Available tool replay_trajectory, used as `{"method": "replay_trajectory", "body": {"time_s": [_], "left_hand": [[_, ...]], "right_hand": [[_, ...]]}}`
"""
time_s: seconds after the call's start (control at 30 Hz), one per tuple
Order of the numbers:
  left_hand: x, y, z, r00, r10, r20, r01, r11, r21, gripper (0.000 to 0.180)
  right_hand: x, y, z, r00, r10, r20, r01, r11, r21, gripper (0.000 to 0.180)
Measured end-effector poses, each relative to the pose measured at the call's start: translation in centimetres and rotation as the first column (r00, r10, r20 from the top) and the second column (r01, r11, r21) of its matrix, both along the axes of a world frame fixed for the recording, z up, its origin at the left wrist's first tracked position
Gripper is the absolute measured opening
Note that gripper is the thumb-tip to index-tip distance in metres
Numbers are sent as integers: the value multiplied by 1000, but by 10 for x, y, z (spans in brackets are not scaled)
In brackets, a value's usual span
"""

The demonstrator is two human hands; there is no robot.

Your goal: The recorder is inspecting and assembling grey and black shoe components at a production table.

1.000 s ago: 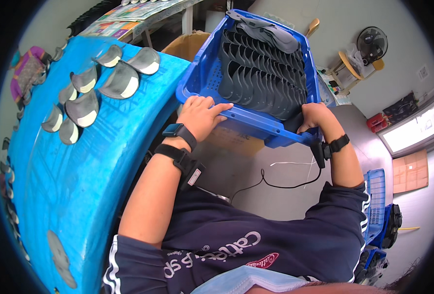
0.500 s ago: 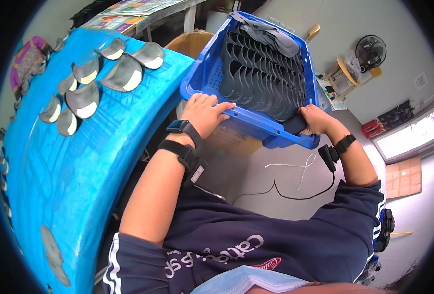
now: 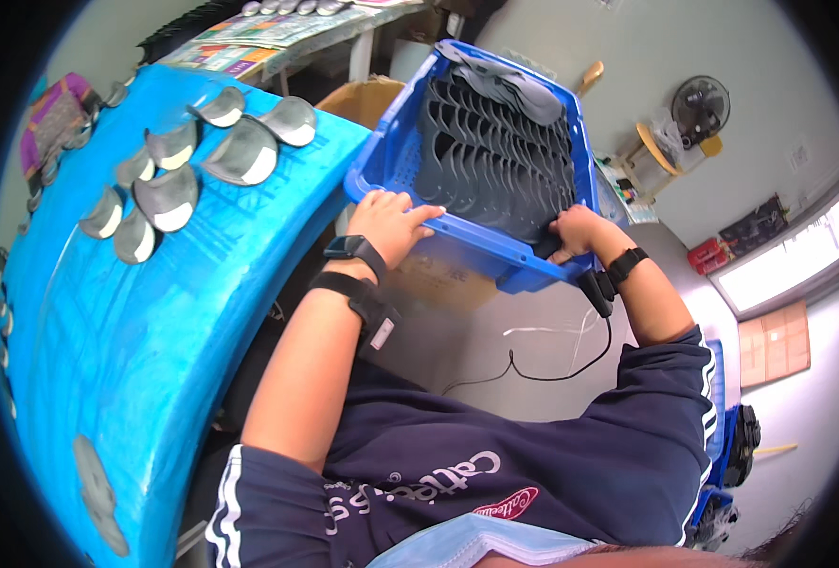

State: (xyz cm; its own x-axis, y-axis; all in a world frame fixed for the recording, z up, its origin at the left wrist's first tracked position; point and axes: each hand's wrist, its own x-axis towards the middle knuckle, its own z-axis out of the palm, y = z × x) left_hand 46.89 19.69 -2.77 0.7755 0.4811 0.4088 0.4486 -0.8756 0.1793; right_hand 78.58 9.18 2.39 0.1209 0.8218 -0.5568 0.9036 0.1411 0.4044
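A blue plastic crate (image 3: 476,235) stands in front of me, with rows of overlapping dark grey curved pads (image 3: 495,147) packed inside. My left hand (image 3: 387,223) is closed over its near rim toward the left corner, thumb lying along the edge. At the near right corner, my right hand (image 3: 580,233) reaches inside. Its fingers and thumb close around a dark piece at the end of the rows, mostly hidden by the hand. Flat grey pieces (image 3: 514,90) lie across the far end of the crate.
On my left, a blue-covered table (image 3: 221,227) carries several grey curved pads with pale patches (image 3: 241,151). A cardboard box (image 3: 453,282) is below the crate. A black cable (image 3: 557,377) hangs by my right wrist. A fan (image 3: 700,111) stands far right.
My right hand has shifted left and slightly inward at the crate's corner. My left hand stays on the rim. The view has tilted a little.
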Motion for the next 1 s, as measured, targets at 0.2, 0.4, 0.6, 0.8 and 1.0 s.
{"method": "replay_trajectory", "body": {"time_s": [0.2, 0.4, 0.6, 0.8, 1.0], "left_hand": [[-2, -6, -5, 998, 4, 56, -10, 995, 101, 30], [-3, -10, -8, 999, 34, 31, -36, 995, 92, 32], [3, -4, -9, 997, 8, 71, -16, 993, 114, 33], [3, 0, -9, 993, 13, 113, -33, 984, 174, 33], [-1, -8, -6, 999, 37, -11, -37, 999, 35, 33]], "right_hand": [[-18, -10, -10, 988, -47, 148, 33, 995, 94, 55], [10, -34, -16, 940, -271, -208, 319, 914, 252, 42], [-15, -24, -25, 971, -229, -61, 236, 906, 353, 38], [-34, -4, -33, 916, -209, 342, 139, 966, 218, 41], [-32, 13, -58, 956, 235, 174, -250, 965, 73, 32]]}}
